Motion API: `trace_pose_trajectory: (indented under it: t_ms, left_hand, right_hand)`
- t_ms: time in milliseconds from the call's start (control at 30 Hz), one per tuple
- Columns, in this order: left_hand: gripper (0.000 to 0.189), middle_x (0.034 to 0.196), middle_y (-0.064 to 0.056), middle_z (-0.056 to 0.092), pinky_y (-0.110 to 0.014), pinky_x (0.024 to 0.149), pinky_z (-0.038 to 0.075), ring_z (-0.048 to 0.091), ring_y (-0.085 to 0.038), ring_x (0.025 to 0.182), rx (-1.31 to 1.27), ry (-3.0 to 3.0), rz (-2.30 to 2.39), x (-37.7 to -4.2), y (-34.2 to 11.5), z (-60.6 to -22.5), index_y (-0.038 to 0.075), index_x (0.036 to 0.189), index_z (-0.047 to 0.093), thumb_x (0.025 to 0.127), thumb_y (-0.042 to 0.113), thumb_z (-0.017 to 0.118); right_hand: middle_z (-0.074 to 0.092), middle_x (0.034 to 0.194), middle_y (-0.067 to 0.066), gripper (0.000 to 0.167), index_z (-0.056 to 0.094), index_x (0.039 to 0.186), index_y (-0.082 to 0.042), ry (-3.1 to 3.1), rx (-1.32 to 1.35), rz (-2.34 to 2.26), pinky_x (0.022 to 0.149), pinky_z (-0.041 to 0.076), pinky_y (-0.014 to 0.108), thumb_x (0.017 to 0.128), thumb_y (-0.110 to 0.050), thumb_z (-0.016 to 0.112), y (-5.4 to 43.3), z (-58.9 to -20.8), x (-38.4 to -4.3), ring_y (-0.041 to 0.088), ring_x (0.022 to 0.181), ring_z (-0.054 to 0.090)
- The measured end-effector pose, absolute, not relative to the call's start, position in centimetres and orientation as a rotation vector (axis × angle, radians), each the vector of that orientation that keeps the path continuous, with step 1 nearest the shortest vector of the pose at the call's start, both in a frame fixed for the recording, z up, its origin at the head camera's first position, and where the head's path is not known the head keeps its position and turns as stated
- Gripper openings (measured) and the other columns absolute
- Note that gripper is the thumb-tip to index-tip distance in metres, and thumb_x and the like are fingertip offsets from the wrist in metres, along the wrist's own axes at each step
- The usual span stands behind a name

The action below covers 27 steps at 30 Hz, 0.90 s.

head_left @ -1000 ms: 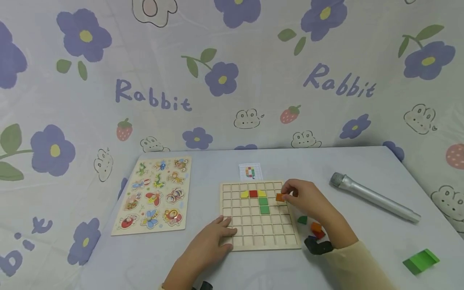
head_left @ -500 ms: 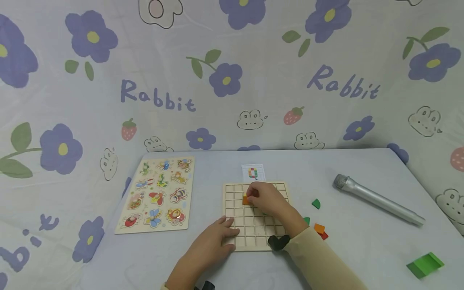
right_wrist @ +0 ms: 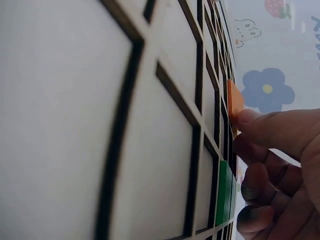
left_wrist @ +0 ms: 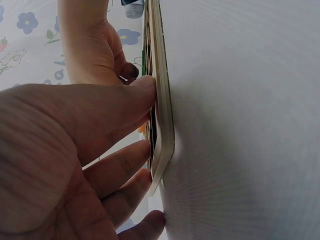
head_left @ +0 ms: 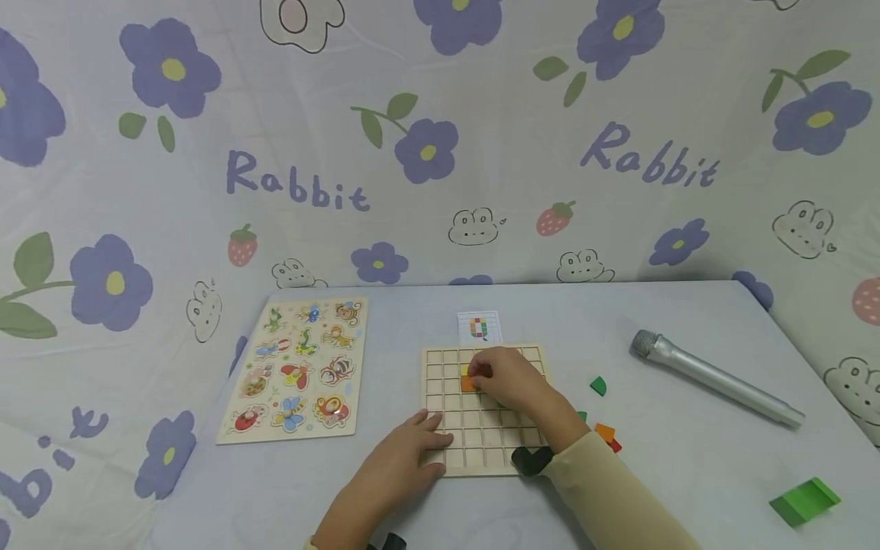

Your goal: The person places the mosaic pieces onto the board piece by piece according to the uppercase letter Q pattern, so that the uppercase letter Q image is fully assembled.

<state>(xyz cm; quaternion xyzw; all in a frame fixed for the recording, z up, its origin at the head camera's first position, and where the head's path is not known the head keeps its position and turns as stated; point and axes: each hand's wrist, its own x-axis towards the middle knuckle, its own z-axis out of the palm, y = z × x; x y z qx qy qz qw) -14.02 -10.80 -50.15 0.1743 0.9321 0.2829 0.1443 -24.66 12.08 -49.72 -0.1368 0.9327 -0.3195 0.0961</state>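
Observation:
My right hand [head_left: 512, 378] pinches an orange square tile [head_left: 468, 384] over the upper part of a wooden grid board [head_left: 474, 439]. In the right wrist view the thumb presses the orange tile [right_wrist: 234, 100] at the grid, and a green tile [right_wrist: 225, 195] sits in the cells nearby. A bit of a yellow tile [head_left: 464, 369] shows just above the orange one. The other tiles on the board are mostly hidden behind the hand. My left hand [head_left: 402, 451] rests on the board's left edge with spread fingers; its thumb [left_wrist: 142, 89] touches the board's side.
Behind the board lies a small pattern card [head_left: 479, 328]. A green quarter-round tile [head_left: 599, 386], an orange tile [head_left: 605, 432] and a red tile [head_left: 615, 445] lie to the right. Farther out are a silver microphone [head_left: 715, 378], a green box [head_left: 804, 500] and, at left, an insect puzzle [head_left: 289, 436].
My right hand has carried the orange tile leftward from the board's right edge to under the yellow tile, then slightly lower. A green quarter-round tile came into view at right. The left hand stays put.

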Motion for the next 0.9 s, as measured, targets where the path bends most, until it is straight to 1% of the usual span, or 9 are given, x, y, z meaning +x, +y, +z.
trace_pose_trajectory:
  t_ms: [200, 300, 367, 533, 633, 733, 900]
  left_hand:
    - [0.044, 0.167, -0.004, 0.054, -0.059, 0.129, 0.039, 0.039, -0.033, 0.163, 0.510, 2.686, 0.816, -14.0, -10.6, -50.1, 0.015, 0.138, 0.077, 0.094, 0.016, 0.084]
    - [0.044, 0.167, -0.004, 0.054, -0.059, 0.129, 0.039, 0.039, -0.033, 0.163, 0.514, 2.685, 0.812, -14.0, -10.5, -50.1, 0.015, 0.138, 0.077, 0.094, 0.017, 0.084]
    - [0.044, 0.167, -0.004, 0.054, -0.059, 0.129, 0.039, 0.039, -0.033, 0.163, 0.513, 2.684, 0.812, -14.0, -10.5, -50.1, 0.015, 0.138, 0.077, 0.095, 0.017, 0.084]
    - [0.044, 0.168, -0.003, 0.053, -0.059, 0.129, 0.038, 0.039, -0.034, 0.163, 0.504, 2.678, 0.815, -14.0, -10.5, -50.1, 0.015, 0.139, 0.076, 0.095, 0.017, 0.083]
    - [0.045, 0.168, -0.004, 0.053, -0.060, 0.129, 0.038, 0.039, -0.034, 0.163, 0.502, 2.680, 0.820, -13.9, -10.6, -50.1, 0.014, 0.139, 0.076, 0.095, 0.016, 0.083]
    - [0.045, 0.167, -0.005, 0.054, -0.060, 0.129, 0.038, 0.040, -0.035, 0.162, 0.505, 2.683, 0.823, -13.9, -10.7, -50.2, 0.014, 0.138, 0.076, 0.095, 0.016, 0.083]
    - [0.045, 0.168, -0.004, 0.053, -0.059, 0.129, 0.038, 0.039, -0.034, 0.163, 0.515, 2.685, 0.818, -14.0, -10.8, -50.5, 0.015, 0.139, 0.076, 0.095, 0.017, 0.083]
  right_hand:
    - [0.076, 0.101, -0.003, 0.009, 0.082, 0.108, -0.015, 2.768, -0.414, -0.913, 0.091, 0.058, 0.041, 0.100, -0.012, 0.078, 12.4, -49.9, -24.7, 0.014, 0.092, 0.064]
    - [0.074, 0.101, -0.003, 0.010, 0.081, 0.111, -0.014, 2.761, -0.402, -0.961, 0.089, 0.058, 0.040, 0.102, -0.014, 0.077, 13.0, -49.2, -24.4, 0.016, 0.092, 0.063]
    - [0.072, 0.101, -0.003, 0.012, 0.081, 0.114, -0.013, 2.767, -0.380, -1.003, 0.085, 0.057, 0.038, 0.103, -0.015, 0.075, 13.8, -48.3, -24.0, 0.018, 0.092, 0.062]
    - [0.071, 0.102, 0.002, 0.016, 0.080, 0.120, -0.013, 2.844, -0.319, -1.077, 0.073, 0.052, 0.034, 0.105, -0.015, 0.072, 17.5, -45.2, -22.7, 0.021, 0.088, 0.058]
    - [0.071, 0.105, 0.005, 0.018, 0.079, 0.121, -0.013, 2.903, -0.276, -1.049, 0.068, 0.051, 0.032, 0.105, -0.015, 0.073, 20.3, -44.2, -21.5, 0.021, 0.086, 0.057]
    - [0.072, 0.106, 0.005, 0.020, 0.078, 0.123, -0.011, 2.929, -0.221, -0.983, 0.066, 0.051, 0.031, 0.104, -0.016, 0.074, 23.2, -44.4, -20.1, 0.020, 0.085, 0.057]
    - [0.070, 0.105, 0.004, 0.024, 0.077, 0.122, -0.008, 2.836, -0.101, -0.881, 0.067, 0.052, 0.033, 0.101, -0.020, 0.078, 27.1, -46.5, -17.8, 0.020, 0.085, 0.058]
